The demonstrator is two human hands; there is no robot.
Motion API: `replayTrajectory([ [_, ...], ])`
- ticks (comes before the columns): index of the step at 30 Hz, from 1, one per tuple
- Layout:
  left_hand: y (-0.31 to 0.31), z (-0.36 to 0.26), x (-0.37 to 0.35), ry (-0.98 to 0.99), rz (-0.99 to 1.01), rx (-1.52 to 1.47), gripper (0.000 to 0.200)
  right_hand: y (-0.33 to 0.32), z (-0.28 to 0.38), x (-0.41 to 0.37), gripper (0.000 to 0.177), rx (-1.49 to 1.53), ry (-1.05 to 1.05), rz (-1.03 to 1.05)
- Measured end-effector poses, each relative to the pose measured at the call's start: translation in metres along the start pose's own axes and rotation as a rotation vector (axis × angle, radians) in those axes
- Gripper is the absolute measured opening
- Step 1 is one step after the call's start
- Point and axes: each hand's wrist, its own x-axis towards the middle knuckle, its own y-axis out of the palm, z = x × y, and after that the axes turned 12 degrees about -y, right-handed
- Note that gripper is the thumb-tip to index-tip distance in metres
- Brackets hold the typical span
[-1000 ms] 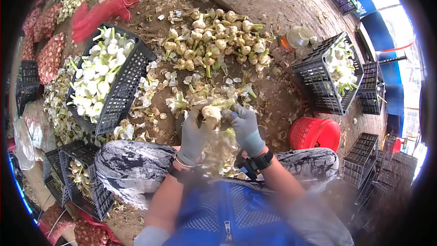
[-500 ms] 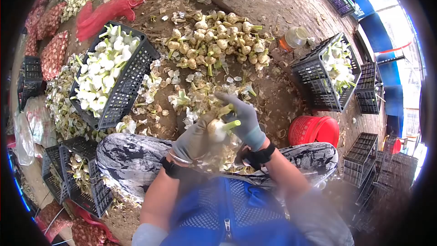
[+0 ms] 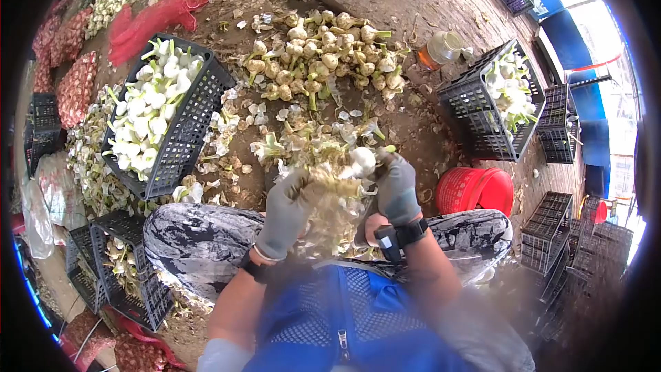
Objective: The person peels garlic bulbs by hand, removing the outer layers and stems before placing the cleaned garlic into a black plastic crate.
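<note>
A white, peeled garlic bulb (image 3: 361, 160) hangs by its short green stem from my gloved right hand (image 3: 397, 189), whose fingers are closed on the stem. To its left, my gloved left hand (image 3: 281, 215) has curled fingers beside some loose papery skins; whether it grips any of them is hidden. Garlic peelings (image 3: 323, 139) lie spread on the ground just beyond both hands and between my knees, partly blurred. Farther off is a heap of unpeeled garlic bulbs (image 3: 329, 62) with cut stems.
At left stands a black crate (image 3: 200, 114) full of white bulbs; another filled crate (image 3: 475, 114) is at right. A red bucket (image 3: 454, 193) sits by my right knee, and a jar (image 3: 441, 50) lies beyond it. A red mesh sack (image 3: 148, 24) is at upper left.
My hands have moved apart. The bulb, earlier between both hands, is now in the right hand only, farther up and to the right, and looks whiter.
</note>
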Motion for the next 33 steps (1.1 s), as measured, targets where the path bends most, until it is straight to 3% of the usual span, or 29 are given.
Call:
replayTrajectory([
  [2,-0.002,0.006,-0.002,0.062,-0.049,-0.075,0.028,-0.014,-0.008,0.007,0.016,-0.002,-0.047,-0.038],
  [4,-0.016,-0.018,0.005,-0.019,-0.031,-0.25,0.027,-0.017,-0.004,0.011,0.017,0.176,0.022,-0.123],
  [6,-0.029,-0.025,0.014,-0.021,-0.226,-0.041,0.029,-0.016,0.0,0.007,0.015,0.192,0.028,-0.165],
  [7,-0.034,-0.012,0.017,-0.017,-0.276,0.448,0.037,-0.016,-0.002,0.006,0.014,0.167,0.013,-0.086],
  [8,-0.029,-0.003,0.02,-0.022,-0.282,0.452,0.037,-0.014,-0.005,0.004,0.014,0.145,0.002,-0.004],
  [11,0.004,-0.007,0.025,0.221,-0.125,0.498,0.039,0.004,0.001,-0.006,0.016,-0.079,-0.047,0.111],
  [14,0.014,-0.003,0.037,0.295,0.046,0.414,0.033,0.004,0.004,-0.009,0.014,-0.238,-0.065,0.224],
  [16,0.011,-0.009,0.036,0.198,0.124,0.423,0.031,-0.006,-0.001,-0.002,0.018,-0.462,-0.273,0.288],
  [17,0.01,-0.004,0.033,0.209,0.091,0.604,0.032,-0.009,-0.005,0.002,0.016,-0.074,-0.073,0.127],
  [18,0.009,0.002,0.03,0.219,0.054,0.787,0.034,-0.005,0.001,0.003,0.016,-0.07,-0.07,0.126],
  [20,0.01,0.012,0.029,0.155,0.078,0.791,0.035,0.003,0.016,0.0,0.013,-0.096,-0.034,0.05],
  [22,0.018,0.005,0.026,-0.149,0.054,0.278,0.032,0.005,0.01,0.0,0.008,-0.146,-0.007,0.05],
  [24,0.021,-0.006,0.036,-0.246,0.091,0.366,0.03,0.013,0.005,-0.007,0.009,-0.393,-0.473,0.187],
  [25,0.021,-0.009,0.04,-0.337,0.13,0.453,0.028,0.015,0.009,-0.005,0.016,-0.618,-0.803,0.288],
  [30,0.022,0.021,0.047,-0.283,0.094,0.23,0.026,0.021,0.023,-0.014,0.021,-0.748,-0.872,0.365],
  [33,0.02,0.017,0.043,-0.28,0.074,0.189,0.024,0.02,0.022,-0.011,0.021,-0.655,-0.851,0.244],
])
